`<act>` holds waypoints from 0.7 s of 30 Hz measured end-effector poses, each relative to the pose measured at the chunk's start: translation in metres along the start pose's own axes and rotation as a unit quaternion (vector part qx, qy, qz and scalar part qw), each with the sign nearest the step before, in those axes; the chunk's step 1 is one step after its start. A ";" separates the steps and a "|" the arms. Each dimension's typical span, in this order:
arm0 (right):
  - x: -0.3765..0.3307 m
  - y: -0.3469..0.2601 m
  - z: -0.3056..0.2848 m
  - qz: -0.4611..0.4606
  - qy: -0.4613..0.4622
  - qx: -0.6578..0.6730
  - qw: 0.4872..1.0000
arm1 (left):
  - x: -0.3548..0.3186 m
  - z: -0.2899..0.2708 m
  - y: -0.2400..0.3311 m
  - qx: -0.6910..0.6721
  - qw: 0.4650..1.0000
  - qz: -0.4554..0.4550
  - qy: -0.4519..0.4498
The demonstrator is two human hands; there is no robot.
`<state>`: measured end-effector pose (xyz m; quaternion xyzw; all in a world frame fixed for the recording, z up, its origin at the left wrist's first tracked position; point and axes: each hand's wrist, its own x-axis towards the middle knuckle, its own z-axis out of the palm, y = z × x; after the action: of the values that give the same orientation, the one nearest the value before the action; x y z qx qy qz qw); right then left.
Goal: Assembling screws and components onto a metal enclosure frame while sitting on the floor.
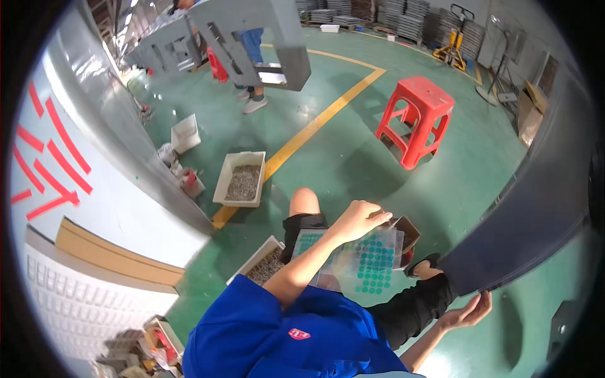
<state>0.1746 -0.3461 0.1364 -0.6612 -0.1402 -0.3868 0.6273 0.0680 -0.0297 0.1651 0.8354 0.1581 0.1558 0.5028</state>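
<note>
A clear plastic sheet [368, 261] dotted with round green stickers lies across the person's lap, over the dark shorts. It looks thin, light and floppy, likely to buckle if lifted by one corner, so a flat palm or a pinch at two edges would suit it best; the stickers themselves probably peel only by a fingernail at the rim. The left hand [359, 219] rests at the sheet's far edge with fingers curled down onto it, though whether they pinch a sticker cannot be told. Below and to the right of it, the right hand [469, 310] is half open, fingertips touching the lower edge of a large dark grey curved panel [535, 208], which looks stiff and heavy. To the left of the held sheet stand white trays of small metal parts [242, 181]; beyond it, a red plastic stool [417, 118].
</note>
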 end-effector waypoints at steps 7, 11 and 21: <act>0.054 0.028 -0.042 -0.009 0.089 -0.045 0.995 | -0.008 -0.002 -0.008 -0.053 0.997 -0.009 0.047; 0.078 0.067 -0.083 -0.017 0.116 -0.037 0.992 | -0.010 -0.009 -0.003 -0.055 0.996 -0.021 0.062; 0.090 0.031 -0.088 -0.097 0.106 -0.072 0.987 | 0.011 -0.018 -0.052 -0.135 0.975 0.051 0.167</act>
<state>0.2254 -0.4611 0.1687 -0.6434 -0.1083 -0.5228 0.5486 0.0653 0.0120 0.1283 0.7287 0.1748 0.3385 0.5691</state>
